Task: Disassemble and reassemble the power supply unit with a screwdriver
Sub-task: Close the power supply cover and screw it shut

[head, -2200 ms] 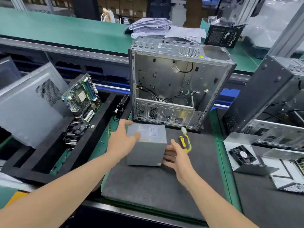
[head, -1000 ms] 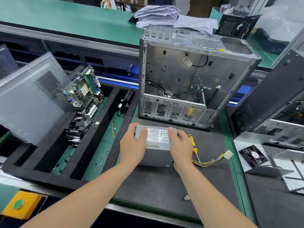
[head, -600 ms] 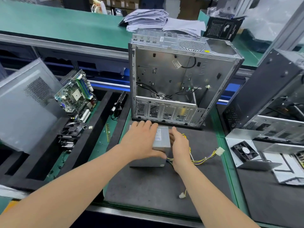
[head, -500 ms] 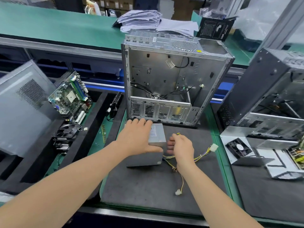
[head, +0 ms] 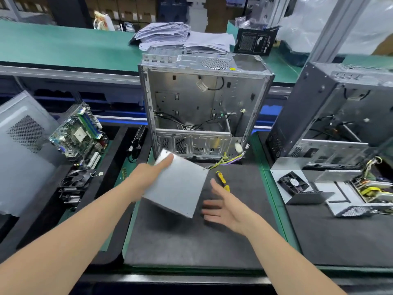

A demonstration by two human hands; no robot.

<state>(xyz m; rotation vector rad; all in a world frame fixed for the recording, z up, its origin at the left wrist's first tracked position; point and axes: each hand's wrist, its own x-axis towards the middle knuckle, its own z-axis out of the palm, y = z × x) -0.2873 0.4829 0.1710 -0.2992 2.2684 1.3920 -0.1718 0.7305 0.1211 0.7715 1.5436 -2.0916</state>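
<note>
While aloft in left hand (head: 146, 178), power supply unit (head: 178, 188), plain side up.

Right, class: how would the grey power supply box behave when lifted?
Probably rigid: the power supply box shows flat metal faces, tilted in the left hand. Likely slippery, being smooth. Its cable bundle looks floppy, might snag.
</note>
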